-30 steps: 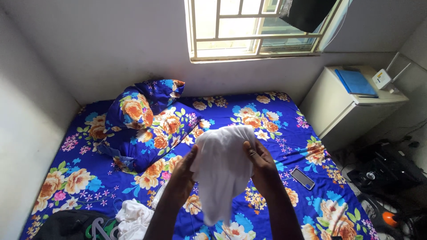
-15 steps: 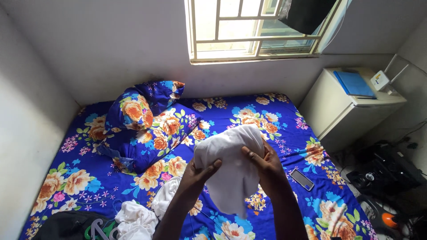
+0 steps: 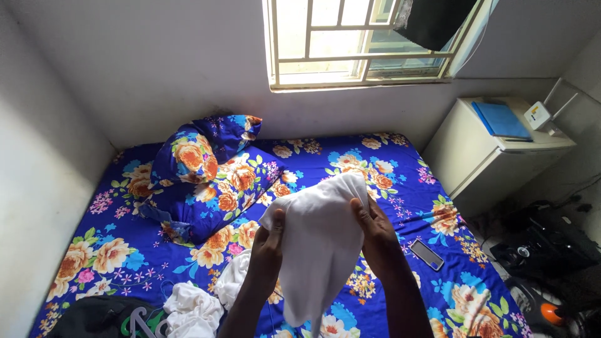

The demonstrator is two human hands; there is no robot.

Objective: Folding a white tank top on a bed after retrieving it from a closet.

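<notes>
Nearest me, both hands hold a white cloth garment (image 3: 322, 244) up over the bed (image 3: 400, 188): the left hand (image 3: 268, 247) pinches its left edge and the right hand (image 3: 375, 235) pinches its right edge, the rest hanging slack between and below them. I judge it light, soft and floppy, best gripped along an edge or seam. More crumpled white clothes (image 3: 191, 307) lie near left, a phone (image 3: 427, 255) right, floral pillows (image 3: 213, 172) farther left.

Two floral pillows (image 3: 206, 175) lie on the blue floral bedsheet (image 3: 400, 163); a phone (image 3: 426, 254) rests near its edge.
</notes>
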